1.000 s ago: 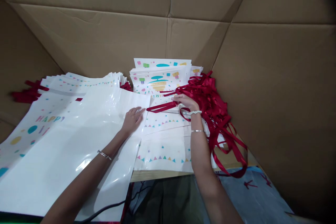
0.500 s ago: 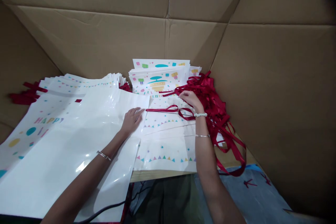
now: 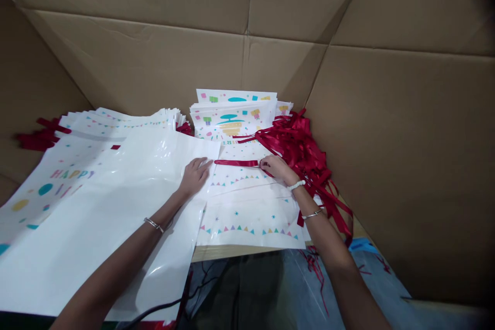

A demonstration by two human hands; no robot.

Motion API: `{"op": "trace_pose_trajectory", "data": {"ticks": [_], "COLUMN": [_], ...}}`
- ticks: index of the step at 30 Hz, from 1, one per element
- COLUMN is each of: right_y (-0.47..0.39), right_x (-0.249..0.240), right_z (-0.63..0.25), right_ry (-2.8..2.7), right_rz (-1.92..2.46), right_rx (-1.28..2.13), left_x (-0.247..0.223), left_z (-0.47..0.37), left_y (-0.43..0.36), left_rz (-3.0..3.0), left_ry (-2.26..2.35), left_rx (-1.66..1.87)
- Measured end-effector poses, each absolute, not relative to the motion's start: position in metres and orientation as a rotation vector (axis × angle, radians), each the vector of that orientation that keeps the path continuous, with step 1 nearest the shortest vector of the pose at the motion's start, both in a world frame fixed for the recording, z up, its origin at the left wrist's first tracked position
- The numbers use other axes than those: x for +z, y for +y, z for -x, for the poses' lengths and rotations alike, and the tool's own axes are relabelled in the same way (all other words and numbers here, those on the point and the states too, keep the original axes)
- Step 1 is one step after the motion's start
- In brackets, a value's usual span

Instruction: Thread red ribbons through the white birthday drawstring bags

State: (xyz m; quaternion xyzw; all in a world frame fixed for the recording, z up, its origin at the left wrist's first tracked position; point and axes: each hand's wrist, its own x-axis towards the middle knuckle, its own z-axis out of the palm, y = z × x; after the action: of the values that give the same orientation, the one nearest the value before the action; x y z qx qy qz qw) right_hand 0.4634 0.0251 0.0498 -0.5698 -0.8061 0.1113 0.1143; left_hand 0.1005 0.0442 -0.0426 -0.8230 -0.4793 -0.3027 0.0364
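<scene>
My left hand point(image 3: 195, 176) lies flat on a large white sheet point(image 3: 131, 216), its fingertips at the sheet's right edge. From there a red ribbon strip point(image 3: 236, 163) runs straight to the right across printed party sheets point(image 3: 247, 219). The fingers of my right hand point(image 3: 275, 167) are pinched on the ribbon's other end. Behind and to the right of that hand lies a heap of red ribbons point(image 3: 305, 147). A small red square point(image 3: 115, 147) shows on the white sheet.
More printed sheets point(image 3: 232, 116) stand stacked at the back. Cardboard walls point(image 3: 154, 56) enclose the far side and both flanks. Red ribbon ends point(image 3: 36, 139) stick out at far left. A black cable point(image 3: 166, 305) hangs below the table's front edge.
My right hand has come down toward me and taken hold of the ribbon, whose loops are now drawn into a straight strip. My left hand has stayed in place.
</scene>
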Motion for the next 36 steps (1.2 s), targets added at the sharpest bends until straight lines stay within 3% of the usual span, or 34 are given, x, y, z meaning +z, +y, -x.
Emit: {"op": "trace_pose_trajectory", "data": {"ticks": [11, 23, 36], "right_y": [0.041, 0.035, 0.050], "right_x": [0.055, 0.048, 0.040], "right_z": [-0.372, -0.381, -0.310], "right_ry": [-2.491, -2.473, -2.489], "right_rz": [1.644, 1.637, 1.448], "right_rx": [0.208, 0.157, 0.176], "left_x": [-0.046, -0.044, -0.046], "left_z": [-0.105, -0.109, -0.109], "left_y": [0.040, 0.033, 0.031], "left_rz": [2.505, 2.474, 2.431], "left_ry": [-1.468, -1.444, -1.474], "left_rx": [-0.914, -0.925, -0.931]}}
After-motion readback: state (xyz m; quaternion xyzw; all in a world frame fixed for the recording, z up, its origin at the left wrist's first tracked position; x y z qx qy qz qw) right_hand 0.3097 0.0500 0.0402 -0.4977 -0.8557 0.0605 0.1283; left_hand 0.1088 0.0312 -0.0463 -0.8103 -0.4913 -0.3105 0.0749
